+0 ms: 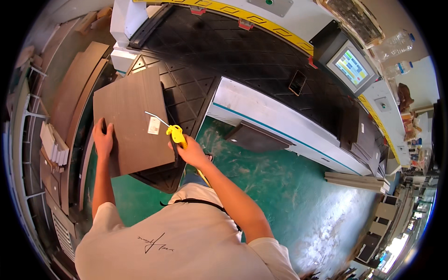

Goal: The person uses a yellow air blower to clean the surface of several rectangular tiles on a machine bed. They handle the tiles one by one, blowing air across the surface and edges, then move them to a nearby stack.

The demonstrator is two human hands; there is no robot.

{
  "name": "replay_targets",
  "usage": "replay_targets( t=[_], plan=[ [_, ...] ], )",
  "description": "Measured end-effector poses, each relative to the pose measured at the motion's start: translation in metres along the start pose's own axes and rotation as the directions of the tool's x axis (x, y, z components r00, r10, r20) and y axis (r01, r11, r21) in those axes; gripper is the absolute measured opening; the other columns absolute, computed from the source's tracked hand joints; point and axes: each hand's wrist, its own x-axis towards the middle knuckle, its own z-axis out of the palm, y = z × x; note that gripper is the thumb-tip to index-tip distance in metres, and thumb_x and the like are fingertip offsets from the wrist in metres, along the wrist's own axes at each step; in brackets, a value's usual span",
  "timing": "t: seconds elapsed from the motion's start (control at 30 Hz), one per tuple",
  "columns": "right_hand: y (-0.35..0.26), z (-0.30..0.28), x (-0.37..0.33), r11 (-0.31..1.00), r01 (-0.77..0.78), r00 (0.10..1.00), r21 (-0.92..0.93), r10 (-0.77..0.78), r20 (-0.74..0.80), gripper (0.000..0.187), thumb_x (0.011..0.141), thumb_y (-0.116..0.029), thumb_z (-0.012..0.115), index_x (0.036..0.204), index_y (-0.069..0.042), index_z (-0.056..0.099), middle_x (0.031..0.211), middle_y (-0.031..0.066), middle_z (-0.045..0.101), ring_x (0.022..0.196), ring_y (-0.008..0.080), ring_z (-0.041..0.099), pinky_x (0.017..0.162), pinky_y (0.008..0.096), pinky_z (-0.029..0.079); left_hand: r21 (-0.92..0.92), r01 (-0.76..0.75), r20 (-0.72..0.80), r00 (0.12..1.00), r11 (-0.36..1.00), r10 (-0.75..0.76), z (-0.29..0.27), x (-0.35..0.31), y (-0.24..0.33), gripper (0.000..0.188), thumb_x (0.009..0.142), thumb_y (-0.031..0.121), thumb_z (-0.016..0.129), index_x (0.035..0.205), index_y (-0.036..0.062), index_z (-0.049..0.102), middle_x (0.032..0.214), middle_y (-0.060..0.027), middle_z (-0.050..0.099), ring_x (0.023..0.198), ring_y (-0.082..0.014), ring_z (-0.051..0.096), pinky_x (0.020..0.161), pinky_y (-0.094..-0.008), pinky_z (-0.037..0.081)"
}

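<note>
My right hand (191, 152) is closed around the grip of a yellow air blow gun (176, 134). Its thin bent metal nozzle points up and left, over a brown wood-grain panel (128, 123). A small white label (153, 125) lies on the panel, just below the nozzle. At the panel's left edge, my left hand (103, 137) grips the board, thumb and fingers apart; its underside contact is hidden. The panel rests tilted on a black grooved machine table (184, 95), partly overhanging its near end.
A yellow-edged white machine beam (298, 42) crosses the far side, with a touchscreen (351, 67) at right. A phone (297, 83) lies on the black bed. More brown panels (366, 140) stand at right. Long boards (77, 88) and a metal rack (30, 144) line the left.
</note>
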Motion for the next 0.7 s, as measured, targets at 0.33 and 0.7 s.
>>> replay_targets(
  t=[0.33,0.7],
  plan=[
    [0.036,-0.171,-0.021,0.788,-0.410,0.873,0.460,0.192,0.448,0.045,0.091,-0.036,0.084,0.115,-0.004,0.064,0.087,-0.0004,0.062,0.072,0.0101,0.057,0.063,0.0291,0.049,-0.524,0.177,0.099,0.984,0.833,-0.147,0.081,-0.059,0.138,0.053,0.099,0.019,0.071,0.142,-0.0076,0.056,0.137,-0.0207,0.066,0.124,-0.0264,0.065,0.106,-0.0361,0.049],
    [0.113,-0.317,0.055,0.855,-0.361,0.929,0.372,0.365,0.064,0.043,0.100,-0.031,0.072,0.125,0.003,0.063,0.109,0.0085,0.071,0.081,0.0156,0.062,0.069,0.0310,0.053,-0.622,0.663,0.650,0.734,0.416,-0.198,0.210,0.005,0.287,0.051,0.104,0.040,0.068,0.134,-0.0008,0.064,0.124,-0.0104,0.072,0.110,-0.0212,0.068,0.096,-0.0378,0.054]
  ],
)
